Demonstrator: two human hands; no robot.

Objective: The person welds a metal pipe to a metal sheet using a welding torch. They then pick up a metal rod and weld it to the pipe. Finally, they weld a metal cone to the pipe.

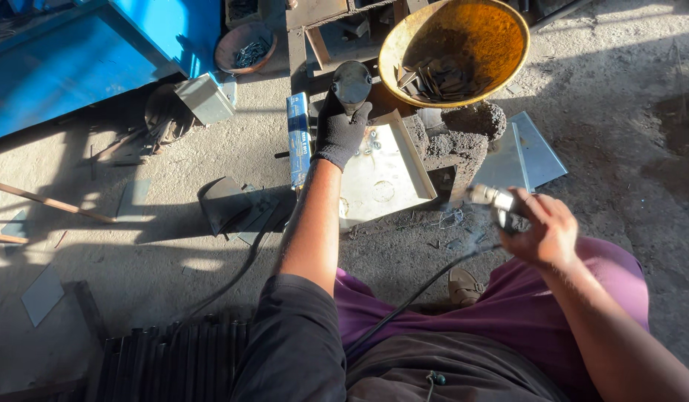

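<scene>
**Hand and Tool Positions**

The gloved left hand [340, 131], upper centre of the frame, is clenched around a dark rounded handle [351, 82] protruding above the fingers. The bare right hand [545, 231], centre right, is closed on a cabled metal electrode holder [492, 198]. A rusty yellow bowl [501, 30], at top, contains dark metal scraps [443, 74]; a small brown bowl [227, 46] contains dark metal bits.

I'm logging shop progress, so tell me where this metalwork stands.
Done: cut metal pieces fill the rusty yellow bowl, and more sheets lie on the floor.
In hand: the gloved left hand grips a dark tool over the flat metal tray; the bare right hand holds a cabled holder.
Left: no finished seam is visible on the tray.
</scene>
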